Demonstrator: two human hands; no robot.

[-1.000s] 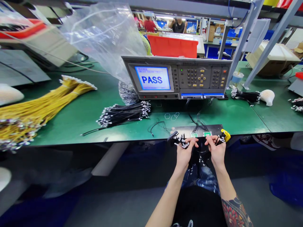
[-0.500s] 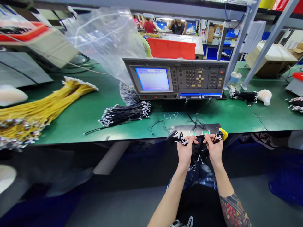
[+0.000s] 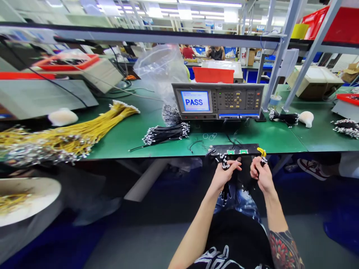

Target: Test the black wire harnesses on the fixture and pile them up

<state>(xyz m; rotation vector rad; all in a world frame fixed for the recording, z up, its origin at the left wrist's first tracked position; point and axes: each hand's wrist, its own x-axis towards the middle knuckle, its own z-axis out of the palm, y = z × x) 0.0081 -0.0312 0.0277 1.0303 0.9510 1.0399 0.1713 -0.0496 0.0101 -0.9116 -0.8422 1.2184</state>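
My left hand (image 3: 224, 175) is closed round a bundle of black cables (image 3: 223, 160) with white connectors, whose other ends hang below it over my lap. Its index finger points toward the right. A short way to the right, my right hand (image 3: 262, 175) is curled shut on black cables with white connectors (image 3: 264, 160) showing above the fist. Just beyond both hands lies a black fixture board (image 3: 217, 148) at the bench edge, carrying two small green circuit boards (image 3: 244, 152). A yellow curved piece (image 3: 261, 151) sits at the board's right end, near my right hand.
Behind the fixture stands a tester (image 3: 218, 101) whose screen reads PASS. On the green bench (image 3: 157, 151) lie a black cable bundle (image 3: 166, 133), yellow cables (image 3: 103, 129) and another black bundle (image 3: 284, 117). A white tub (image 3: 53, 186) is at lower left. Metal posts (image 3: 280, 56) rise at right.
The tester screen has gone from small text to PASS. My hands have moved apart, the right one away from the green boards. My view has tilted up.
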